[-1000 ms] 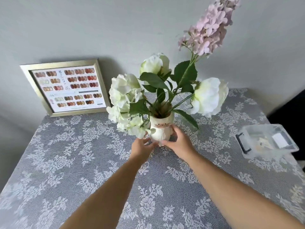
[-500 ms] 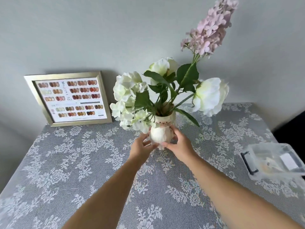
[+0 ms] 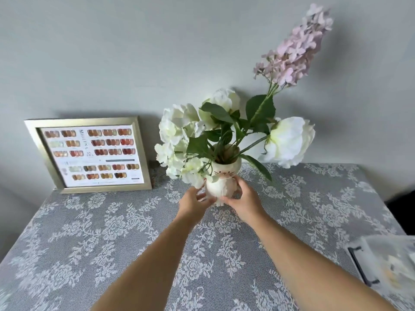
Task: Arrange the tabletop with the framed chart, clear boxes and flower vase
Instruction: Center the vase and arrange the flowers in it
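A small cream flower vase (image 3: 221, 184) with a cat face stands upright near the back middle of the table, full of white blooms and one tall pink stem. My left hand (image 3: 193, 203) cups its left side and my right hand (image 3: 246, 203) wraps its right side and base. The framed chart (image 3: 88, 154), gold-edged with rows of colour swatches, leans against the wall at the back left. A clear box (image 3: 390, 263) with a black handle lies at the right edge, partly cut off.
A grey tablecloth (image 3: 94, 239) with white lace flowers covers the table. A plain grey wall (image 3: 157, 52) rises right behind it. A dark gap shows past the table's right side.
Both hands have carried the vase farther back toward the wall. The view has tilted up, so the chart, the vase and the clear box sit lower in frame.
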